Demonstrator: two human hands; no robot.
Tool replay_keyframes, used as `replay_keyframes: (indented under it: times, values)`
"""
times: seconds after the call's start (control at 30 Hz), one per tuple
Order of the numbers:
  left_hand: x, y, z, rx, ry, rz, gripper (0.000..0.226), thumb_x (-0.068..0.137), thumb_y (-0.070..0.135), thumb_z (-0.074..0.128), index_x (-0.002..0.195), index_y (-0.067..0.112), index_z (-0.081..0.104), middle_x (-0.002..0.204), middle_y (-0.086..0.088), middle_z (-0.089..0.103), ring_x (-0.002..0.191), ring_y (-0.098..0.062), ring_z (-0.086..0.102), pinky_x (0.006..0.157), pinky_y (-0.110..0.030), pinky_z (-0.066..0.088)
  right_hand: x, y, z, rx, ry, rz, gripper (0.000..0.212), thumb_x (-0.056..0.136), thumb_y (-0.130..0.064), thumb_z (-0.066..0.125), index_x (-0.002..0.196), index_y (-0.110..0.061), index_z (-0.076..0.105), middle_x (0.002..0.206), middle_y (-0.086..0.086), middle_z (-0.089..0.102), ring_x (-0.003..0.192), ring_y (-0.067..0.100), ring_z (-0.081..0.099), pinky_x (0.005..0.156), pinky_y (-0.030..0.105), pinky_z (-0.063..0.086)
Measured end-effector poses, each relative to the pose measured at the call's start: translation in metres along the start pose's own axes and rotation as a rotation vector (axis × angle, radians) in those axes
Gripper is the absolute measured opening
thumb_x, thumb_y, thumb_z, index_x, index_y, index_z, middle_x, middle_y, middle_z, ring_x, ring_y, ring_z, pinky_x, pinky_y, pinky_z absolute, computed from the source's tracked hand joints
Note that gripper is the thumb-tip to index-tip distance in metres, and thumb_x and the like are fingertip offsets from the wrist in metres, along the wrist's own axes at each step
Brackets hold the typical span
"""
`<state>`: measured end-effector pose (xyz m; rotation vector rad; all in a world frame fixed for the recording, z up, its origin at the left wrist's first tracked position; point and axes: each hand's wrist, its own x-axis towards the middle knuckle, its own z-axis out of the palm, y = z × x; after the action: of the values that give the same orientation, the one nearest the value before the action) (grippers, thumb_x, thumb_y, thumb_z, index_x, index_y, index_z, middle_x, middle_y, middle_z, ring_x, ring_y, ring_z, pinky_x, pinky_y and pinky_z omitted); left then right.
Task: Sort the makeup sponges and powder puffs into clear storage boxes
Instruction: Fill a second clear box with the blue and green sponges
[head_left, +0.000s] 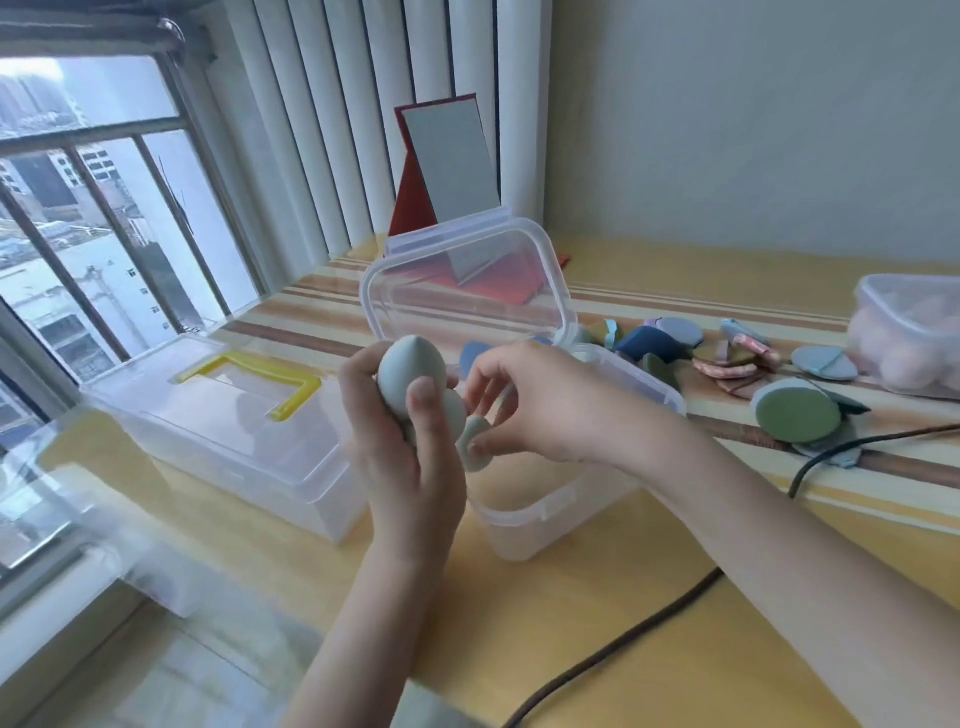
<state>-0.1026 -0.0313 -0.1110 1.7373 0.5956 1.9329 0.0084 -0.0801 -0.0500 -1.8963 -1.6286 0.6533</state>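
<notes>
My left hand (400, 457) grips a pale grey-green egg-shaped makeup sponge (410, 371), with a second rounded sponge (457, 413) pressed just below it. My right hand (540, 405) pinches a small pale grey-green piece (475, 441) next to them. Both hands hover over an open clear storage box (535, 519) whose lid (467, 275) stands raised behind. A blue puff (472, 356) shows inside the box. Loose powder puffs (670, 338) in blue, green and pink lie on the table to the right, among them a large green round puff (797, 413).
A shut clear box with a yellow handle (234, 415) stands at the left. Another clear box holding pinkish sponges (906, 338) sits at the far right. A red-backed mirror (447, 166) stands behind the lid. A dark cable (613, 644) crosses the table. A window is at the left.
</notes>
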Motion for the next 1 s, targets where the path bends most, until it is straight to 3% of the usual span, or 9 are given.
replay_keyframes:
  times: [0.1,0.2,0.3,0.4,0.53,0.7,0.77,0.87,1.0]
  values:
    - [-0.001,-0.003,0.000,0.000,-0.023,-0.014,0.038,0.097,0.055,0.029,0.106,0.021,0.044,0.082,0.015,0.060,0.073,-0.009,0.062,0.065,-0.020,0.046,0.004,-0.002,0.013,-0.004,0.084,-0.023,0.030,0.068,-0.018,0.085,0.073,-0.029,0.059,0.082,-0.008,0.062,0.075,0.009,0.059,0.072,0.028,0.051]
    - [-0.002,-0.005,-0.001,0.057,-0.082,-0.014,0.039,0.097,0.056,0.025,0.105,0.023,0.044,0.080,0.010,0.058,0.072,0.000,0.055,0.065,-0.012,0.041,0.004,0.000,0.015,-0.055,0.053,-0.032,0.020,0.072,-0.008,0.079,0.071,-0.019,0.062,0.071,-0.006,0.063,0.072,0.012,0.062,0.070,0.029,0.051]
    - [-0.003,-0.002,-0.002,0.038,-0.139,-0.031,0.031,0.096,0.056,0.025,0.102,0.031,0.042,0.074,0.007,0.058,0.068,-0.015,0.059,0.061,-0.032,0.047,0.003,0.004,0.009,-0.010,-0.017,0.009,0.013,0.078,0.001,0.069,0.085,-0.010,0.071,0.078,0.002,0.069,0.075,0.013,0.062,0.068,0.027,0.050]
    - [-0.002,-0.001,-0.003,0.054,-0.112,-0.039,0.031,0.096,0.056,0.024,0.101,0.032,0.042,0.073,-0.002,0.060,0.067,-0.023,0.059,0.061,-0.038,0.047,0.002,0.002,0.010,-0.006,-0.024,0.001,0.012,0.079,-0.003,0.072,0.088,-0.010,0.073,0.080,0.003,0.068,0.077,0.014,0.062,0.073,0.027,0.050]
    - [-0.002,0.000,-0.003,0.092,-0.093,-0.062,0.025,0.096,0.052,0.024,0.099,0.033,0.040,0.071,-0.004,0.061,0.067,-0.021,0.060,0.062,-0.034,0.047,0.004,0.001,0.017,-0.085,0.006,-0.036,0.011,0.081,-0.008,0.071,0.080,-0.018,0.065,0.068,-0.005,0.055,0.066,0.013,0.053,0.065,0.024,0.043]
    - [-0.005,-0.004,-0.004,0.161,-0.175,-0.092,0.016,0.097,0.044,0.024,0.098,0.034,0.037,0.074,0.018,0.060,0.068,0.001,0.055,0.059,-0.014,0.040,0.004,0.010,0.015,0.152,0.028,0.049,0.023,0.077,0.000,0.075,0.092,-0.011,0.060,0.079,0.007,0.065,0.055,0.019,0.062,0.066,0.036,0.061]
    - [-0.006,-0.004,-0.006,0.189,-0.227,-0.115,0.020,0.095,0.049,0.022,0.099,0.036,0.037,0.073,0.013,0.060,0.067,-0.003,0.056,0.060,-0.022,0.042,0.003,0.015,0.011,0.239,-0.015,0.085,0.029,0.078,0.000,0.076,0.092,-0.013,0.053,0.087,0.012,0.069,0.061,0.020,0.068,0.068,0.034,0.061]
    - [-0.005,-0.002,-0.010,0.243,-0.290,-0.125,0.028,0.093,0.056,0.020,0.101,0.037,0.038,0.073,0.007,0.062,0.066,-0.010,0.057,0.062,-0.031,0.042,0.001,0.021,-0.004,0.361,-0.112,0.114,0.020,0.085,-0.001,0.068,0.096,-0.012,0.056,0.092,0.015,0.072,0.077,0.023,0.074,0.074,0.034,0.061]
    - [-0.005,-0.001,-0.013,0.285,-0.338,-0.116,0.020,0.093,0.058,0.019,0.099,0.047,0.034,0.069,0.018,0.064,0.073,-0.002,0.057,0.061,-0.015,0.039,-0.003,0.019,-0.025,0.412,-0.145,0.049,0.015,0.093,-0.014,0.061,0.107,-0.018,0.064,0.092,0.012,0.073,0.083,0.018,0.073,0.075,0.031,0.060]
